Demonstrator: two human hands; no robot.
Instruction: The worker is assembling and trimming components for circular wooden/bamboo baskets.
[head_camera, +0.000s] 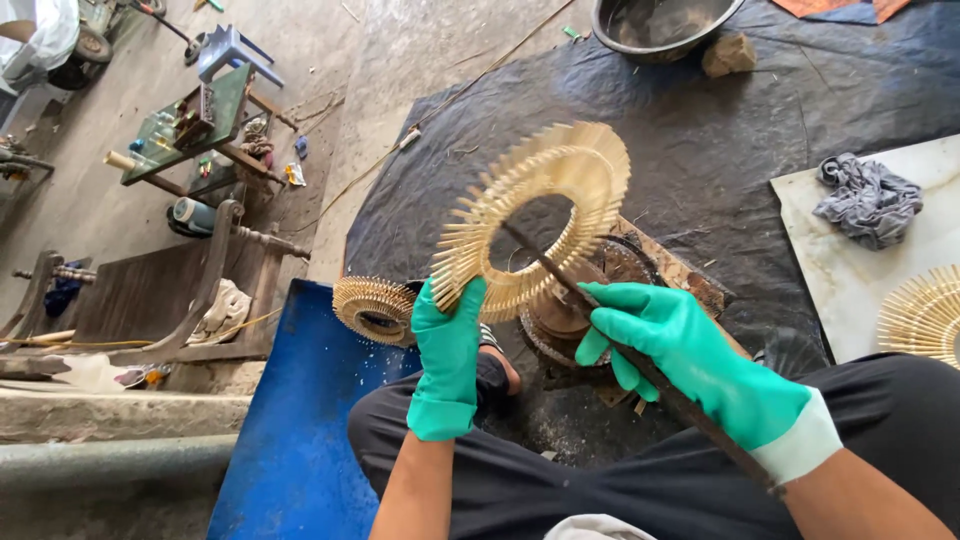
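Left hand (447, 352), in a green glove, is closed around the lower edge of a ring of pale bamboo slats (535, 215), which is held upright and tilted above the lap, over a dark round stand (560, 315) on the ground. The right hand (668, 340), gloved alike, is wrapped shut on a long dark blade (640, 360) whose tip is passed through the open middle of the ring and laid against its inner rim. For the stroke to go well, the ring would best be kept firm at the pinched edge and turned a little at a time, with the blade guided flat along the inner rim so that the fine radiating slats are not caught or snapped; the judgement is that pressure should be light, since the slats look thin and springy. The left thumb lies close to the blade's path and should be kept clear. Room for the blade's handle is limited behind by the black-trousered knees. To the left a smaller slatted ring (374, 308) rests at the edge of a blue sheet (290, 440), near the left forearm. To the right, well apart, a pale board (850, 280) bears a grey rag (868, 200) and another slatted ring (925, 315). A dark metal bowl (660, 25) stands far ahead on the black tarpaulin (720, 140), clear of the work.
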